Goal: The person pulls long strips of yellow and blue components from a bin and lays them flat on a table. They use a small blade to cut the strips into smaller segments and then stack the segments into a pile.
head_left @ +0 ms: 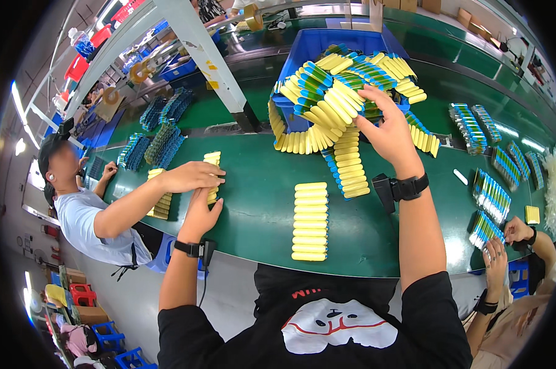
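My right hand (386, 130) is at the heap of yellow strips (336, 101), its thumb and fingers around the edge of one strip. Each strip is a row of rounded yellow sticks with blue-green ends. On the left, my left hand (199, 214) rests at the near end of a short yellow strip (212, 158), thumb spread. A co-worker's hand (195, 175) lies over that strip and hides some of my fingertips. Between my arms, a separate yellow strip (310, 221) lies flat on the green table.
A blue bin (305, 46) stands under the heap, and one strip (350, 163) hangs from it onto the table. Blue-and-silver bundles (492, 195) lie by another person's hands at right. More bundles (164, 142) are at left, near a white post (201, 55).
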Action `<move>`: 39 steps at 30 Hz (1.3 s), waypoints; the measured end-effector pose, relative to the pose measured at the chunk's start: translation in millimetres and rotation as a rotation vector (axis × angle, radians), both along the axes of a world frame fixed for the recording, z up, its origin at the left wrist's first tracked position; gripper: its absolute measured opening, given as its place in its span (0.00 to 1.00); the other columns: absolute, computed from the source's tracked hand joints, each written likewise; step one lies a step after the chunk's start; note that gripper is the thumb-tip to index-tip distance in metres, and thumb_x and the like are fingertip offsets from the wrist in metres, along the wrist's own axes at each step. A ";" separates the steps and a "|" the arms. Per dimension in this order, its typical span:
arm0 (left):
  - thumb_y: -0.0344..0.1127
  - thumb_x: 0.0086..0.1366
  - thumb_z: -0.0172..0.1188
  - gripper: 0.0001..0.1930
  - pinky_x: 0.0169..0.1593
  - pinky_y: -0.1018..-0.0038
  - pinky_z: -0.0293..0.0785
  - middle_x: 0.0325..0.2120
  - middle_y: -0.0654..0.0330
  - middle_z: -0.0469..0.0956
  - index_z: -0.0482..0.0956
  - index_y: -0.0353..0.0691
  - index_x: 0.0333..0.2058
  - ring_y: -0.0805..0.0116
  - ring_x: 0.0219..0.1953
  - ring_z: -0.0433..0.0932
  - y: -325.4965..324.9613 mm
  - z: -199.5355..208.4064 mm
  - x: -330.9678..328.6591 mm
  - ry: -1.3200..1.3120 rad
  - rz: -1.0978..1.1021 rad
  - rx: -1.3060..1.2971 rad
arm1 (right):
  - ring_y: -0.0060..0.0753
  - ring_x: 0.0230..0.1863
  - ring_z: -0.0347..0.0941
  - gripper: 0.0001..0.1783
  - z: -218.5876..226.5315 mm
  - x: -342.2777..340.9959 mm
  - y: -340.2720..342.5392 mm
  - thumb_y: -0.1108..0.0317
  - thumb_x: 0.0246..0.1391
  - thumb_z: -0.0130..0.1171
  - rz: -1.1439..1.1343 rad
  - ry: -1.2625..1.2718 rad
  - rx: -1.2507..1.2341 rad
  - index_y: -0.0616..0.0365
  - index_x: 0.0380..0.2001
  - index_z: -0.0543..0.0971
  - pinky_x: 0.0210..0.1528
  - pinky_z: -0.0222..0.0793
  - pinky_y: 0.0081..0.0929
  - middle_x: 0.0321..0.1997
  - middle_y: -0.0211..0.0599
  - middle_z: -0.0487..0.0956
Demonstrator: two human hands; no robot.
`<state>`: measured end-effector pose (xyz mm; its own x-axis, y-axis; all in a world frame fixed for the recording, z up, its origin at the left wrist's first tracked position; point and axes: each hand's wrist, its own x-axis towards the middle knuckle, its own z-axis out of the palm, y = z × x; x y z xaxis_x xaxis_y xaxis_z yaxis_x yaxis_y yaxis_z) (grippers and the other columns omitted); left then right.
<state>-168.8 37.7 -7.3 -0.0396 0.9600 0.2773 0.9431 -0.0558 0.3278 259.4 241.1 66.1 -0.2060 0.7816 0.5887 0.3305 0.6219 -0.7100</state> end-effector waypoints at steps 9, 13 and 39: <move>0.28 0.60 0.63 0.10 0.53 0.59 0.72 0.41 0.49 0.81 0.80 0.34 0.41 0.47 0.46 0.78 -61.0 9.5 40.1 -0.190 0.085 0.148 | 0.47 0.67 0.69 0.26 -2.3 -6.2 -4.4 0.63 0.52 0.68 -0.036 -0.002 0.038 0.58 0.55 0.78 0.68 0.64 0.36 0.65 0.48 0.74; 0.26 0.59 0.63 0.09 0.50 0.64 0.74 0.39 0.50 0.81 0.80 0.35 0.39 0.51 0.43 0.80 -36.5 40.7 83.1 -0.338 -0.101 0.189 | 0.48 0.66 0.70 0.23 -3.5 -11.4 -6.1 0.63 0.54 0.67 -0.081 0.061 0.055 0.59 0.52 0.79 0.67 0.65 0.36 0.62 0.50 0.76; 0.22 0.60 0.67 0.28 0.58 0.68 0.72 0.52 0.56 0.72 0.64 0.36 0.57 0.68 0.54 0.75 180.4 47.7 177.4 -1.084 -0.566 -0.348 | 0.46 0.59 0.76 0.16 4.3 -21.8 -14.6 0.71 0.54 0.66 -0.179 0.140 -0.004 0.60 0.48 0.82 0.60 0.71 0.34 0.54 0.48 0.81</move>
<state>8.6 218.1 40.3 0.3505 0.9322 0.0905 0.0563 -0.1175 0.9915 237.7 226.5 70.3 0.0199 0.8011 0.5982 0.3338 0.5587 -0.7592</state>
